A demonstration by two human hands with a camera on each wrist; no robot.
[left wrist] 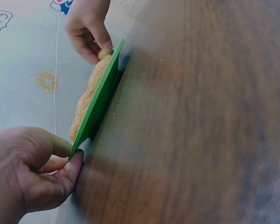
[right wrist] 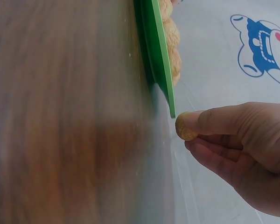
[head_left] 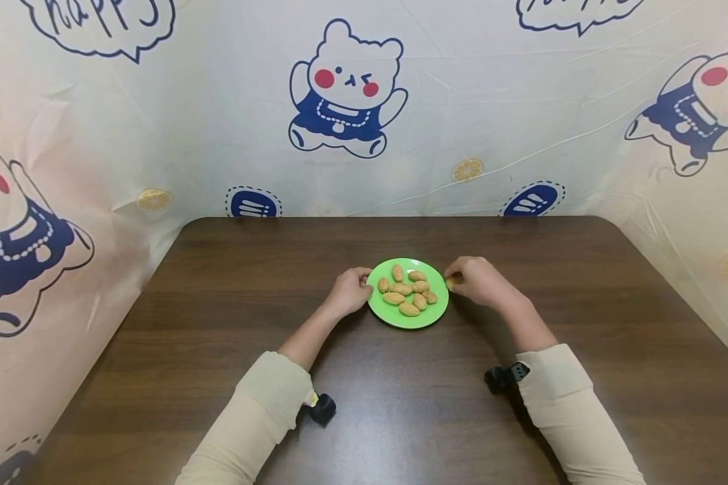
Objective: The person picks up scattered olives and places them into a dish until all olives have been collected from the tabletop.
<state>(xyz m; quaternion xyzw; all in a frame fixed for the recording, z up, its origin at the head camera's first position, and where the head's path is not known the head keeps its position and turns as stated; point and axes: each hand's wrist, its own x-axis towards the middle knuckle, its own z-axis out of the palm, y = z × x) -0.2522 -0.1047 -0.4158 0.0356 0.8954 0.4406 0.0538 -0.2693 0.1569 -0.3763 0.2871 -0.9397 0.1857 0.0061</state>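
Note:
A round green plate (head_left: pixel 433 312) carries several peanuts in their shells (head_left: pixel 402 288). My left hand (head_left: pixel 348 294) grips the plate's left rim, thumb on one side and fingers on the other in the left wrist view. At the opposite rim is my right hand (head_left: pixel 480 279), pinching a single peanut (right wrist: pixel 185 128) between thumb and fingers. In the right wrist view that peanut sits just beyond the plate's edge; whether they touch I cannot tell. Part of it is hidden by the thumb.
The plate is over a dark brown wooden table (head_left: pixel 400 417), toward its far side. Behind the table hangs a pale printed cloth (head_left: pixel 437 135) with cartoon bears. Dark wrist cameras (head_left: pixel 323 409) stick out from the cuffs of both light sleeves (head_left: pixel 249 417).

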